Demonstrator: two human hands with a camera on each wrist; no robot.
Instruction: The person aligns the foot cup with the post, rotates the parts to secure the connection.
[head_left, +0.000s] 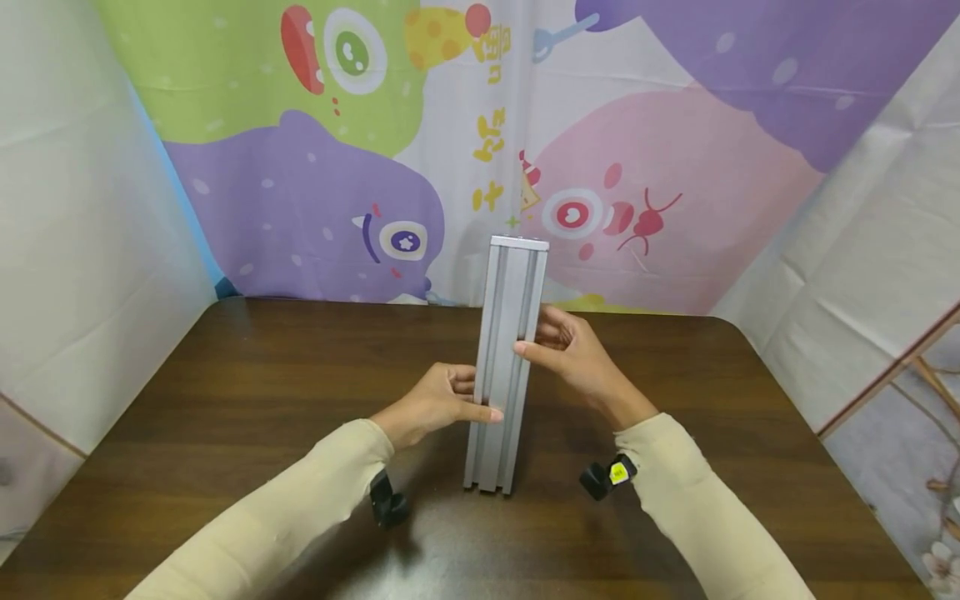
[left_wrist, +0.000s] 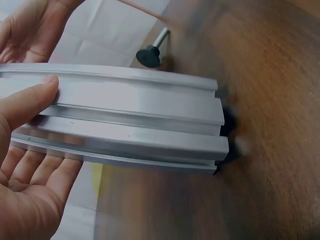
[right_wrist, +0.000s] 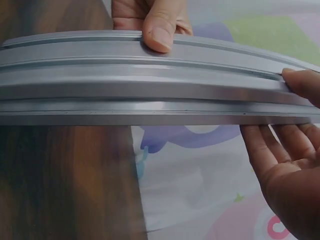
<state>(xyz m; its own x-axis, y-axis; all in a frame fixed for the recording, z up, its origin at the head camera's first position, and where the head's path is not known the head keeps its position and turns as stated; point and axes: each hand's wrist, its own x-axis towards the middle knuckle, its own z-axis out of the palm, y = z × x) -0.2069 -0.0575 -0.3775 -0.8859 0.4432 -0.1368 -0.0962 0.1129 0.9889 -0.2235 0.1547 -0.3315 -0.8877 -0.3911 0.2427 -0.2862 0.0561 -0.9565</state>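
Observation:
A silver aluminium extrusion profile with long grooves stands nearly upright, slightly tilted, in front of me, its lower end close over the table. My left hand grips it around mid-height from the left, thumb across the front face and fingers behind. Higher up on the right side, my right hand holds it too, thumb at the front groove. Both hands show on the profile in the right wrist view. Beyond the profile, the left wrist view shows a black round-based levelling foot with a metal stem; the head view hides it.
The brown wooden table runs back to a cartoon-printed curtain. White fabric walls rise at both sides. Black wrist cameras hang below each sleeve, one at the left and one at the right.

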